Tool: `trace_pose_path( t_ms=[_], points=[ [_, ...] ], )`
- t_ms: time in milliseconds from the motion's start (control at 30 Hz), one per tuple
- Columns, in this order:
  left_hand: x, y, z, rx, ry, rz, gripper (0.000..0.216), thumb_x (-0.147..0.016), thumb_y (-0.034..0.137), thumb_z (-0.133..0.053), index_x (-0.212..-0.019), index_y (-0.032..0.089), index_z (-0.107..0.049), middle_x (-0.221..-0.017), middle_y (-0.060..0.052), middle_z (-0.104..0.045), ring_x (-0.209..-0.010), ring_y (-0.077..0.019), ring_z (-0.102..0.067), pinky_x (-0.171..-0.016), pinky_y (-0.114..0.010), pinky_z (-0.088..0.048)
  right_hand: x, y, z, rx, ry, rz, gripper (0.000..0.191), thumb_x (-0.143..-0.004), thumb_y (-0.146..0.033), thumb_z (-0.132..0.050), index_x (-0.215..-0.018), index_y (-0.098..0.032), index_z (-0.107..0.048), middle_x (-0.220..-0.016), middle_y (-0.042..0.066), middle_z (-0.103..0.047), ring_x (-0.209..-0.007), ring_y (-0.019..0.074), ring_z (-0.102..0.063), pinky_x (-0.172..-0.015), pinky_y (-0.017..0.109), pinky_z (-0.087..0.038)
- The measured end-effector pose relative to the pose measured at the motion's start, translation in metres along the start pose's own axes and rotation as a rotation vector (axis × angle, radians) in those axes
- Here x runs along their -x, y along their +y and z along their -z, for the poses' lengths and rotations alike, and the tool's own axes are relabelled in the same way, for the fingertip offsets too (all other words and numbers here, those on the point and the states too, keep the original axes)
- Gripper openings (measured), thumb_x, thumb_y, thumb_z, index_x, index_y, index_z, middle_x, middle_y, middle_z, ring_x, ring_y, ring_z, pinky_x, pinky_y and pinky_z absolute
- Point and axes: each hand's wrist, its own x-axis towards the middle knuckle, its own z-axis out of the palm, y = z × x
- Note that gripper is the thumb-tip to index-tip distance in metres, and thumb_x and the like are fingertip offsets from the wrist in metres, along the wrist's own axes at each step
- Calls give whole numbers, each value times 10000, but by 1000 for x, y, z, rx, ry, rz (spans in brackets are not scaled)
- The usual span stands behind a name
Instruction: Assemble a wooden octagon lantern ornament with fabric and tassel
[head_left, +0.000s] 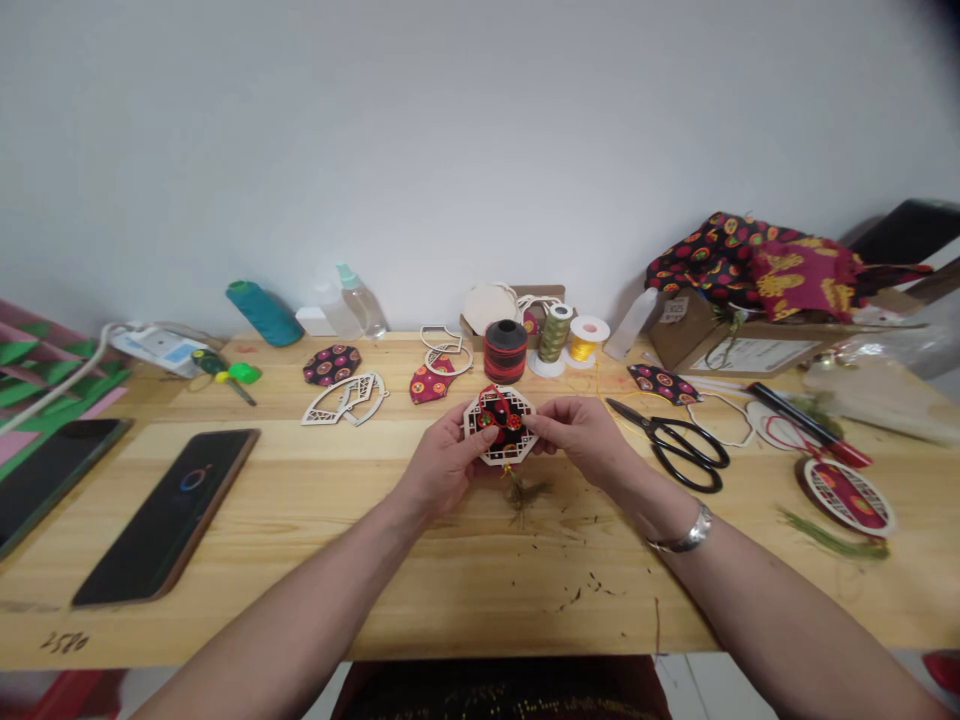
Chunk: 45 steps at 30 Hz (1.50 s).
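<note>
Between my hands is an octagonal ornament point(501, 432), a pale fretwork frame over dark patterned fabric, with a red cord near its top and an olive tassel point(517, 490) hanging below. My left hand point(448, 452) grips its left edge, the thumb lying across the front. Fingers of my right hand point(576, 434) pinch the right edge. Black-handled scissors point(686, 450) lie just right of my right hand. Behind the ornament stands a spool of red and black thread point(505, 352). An oval ornament point(851, 497) with a green tassel rests at the far right.
Two phones point(169, 515) point(56, 470) lie on the left of the wooden table point(360, 620). Fretwork pieces point(346, 400) and fabric shapes are along the back. A cardboard box point(739, 345) piled with patterned cloth stands back right. Dark thread scraps point(589, 590) are scattered near the front.
</note>
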Motion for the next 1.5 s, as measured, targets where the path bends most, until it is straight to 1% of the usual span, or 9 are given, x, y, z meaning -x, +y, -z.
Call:
trace_pose_path(
  t_ms=[267, 433, 567, 733, 900, 1000, 1067, 1300, 1500],
  points=[
    [1, 3, -2, 30, -7, -9, 357, -710, 214, -735, -1044, 162, -619, -869, -48, -703, -712, -173, -660, -614, -311, -572, 0, 0, 0, 35, 3, 8, 261, -620, -385, -742, -606, -140, -650, -505, -4, -614, -462, 77, -506, -483, 223, -358],
    [2, 7, 0, 109, -22, 26, 263, -791, 248, -622, -1029, 139, -645, -904, -76, -718, -756, -197, -673, -661, -353, -580, 0, -1, 1, 57, 2, 10, 268, -624, -394, -738, -602, -141, -651, -512, 4, -619, -470, 81, -506, -484, 224, -353],
    [0, 10, 3, 169, -27, 37, 251, -783, 201, -559, -1000, 130, -664, -922, -82, -722, -783, -202, -678, -688, -347, -576, 1, -2, 1, 52, -6, 8, 263, -635, -394, -730, -608, -145, -650, -514, 3, -617, -477, 84, -509, -493, 230, -366],
    [-3, 9, 6, 21, -68, 43, 261, -807, 240, -570, -1019, 113, -656, -899, -119, -720, -740, -236, -676, -601, -366, -567, 1, -2, 3, 50, -11, 11, 259, -648, -393, -721, -615, -146, -649, -515, 1, -617, -470, 80, -504, -491, 233, -367],
    [-7, 8, 12, -115, -74, 26, 345, -813, 292, -603, -1124, 151, -651, -968, -99, -718, -796, -218, -669, -672, -350, -556, -1, -1, 6, 41, -3, 1, 262, -626, -398, -737, -624, -148, -657, -525, 2, -630, -471, 82, -519, -495, 235, -371],
    [-7, 10, 16, -180, -57, 33, 327, -778, 303, -652, -1068, 156, -689, -925, -80, -728, -787, -199, -662, -713, -335, -543, -1, -3, 7, 43, -14, -3, 239, -634, -376, -733, -621, -148, -662, -534, 4, -633, -472, 77, -515, -498, 234, -365],
    [-7, 12, 17, -209, -40, 44, 300, -752, 314, -679, -1003, 155, -714, -883, -73, -732, -762, -191, -658, -703, -328, -537, -1, -4, 9, 41, -20, -13, 224, -642, -360, -728, -622, -147, -664, -544, 7, -636, -479, 75, -515, -500, 232, -362],
    [-6, 13, 16, -228, 29, 85, 221, -687, 308, -733, -818, 130, -738, -704, -52, -707, -546, -120, -596, -532, -239, -475, -6, 1, 14, 0, -59, -105, 255, -639, -368, -734, -593, -135, -641, -530, 3, -621, -447, 62, -483, -472, 223, -334],
    [-6, 12, 12, -168, 43, 99, 209, -655, 279, -748, -760, 99, -737, -708, -88, -712, -529, -118, -585, -492, -233, -460, -9, 5, 15, -22, -73, -195, 290, -611, -393, -746, -573, -126, -640, -506, 9, -616, -429, 65, -492, -434, 210, -308]
  ],
)
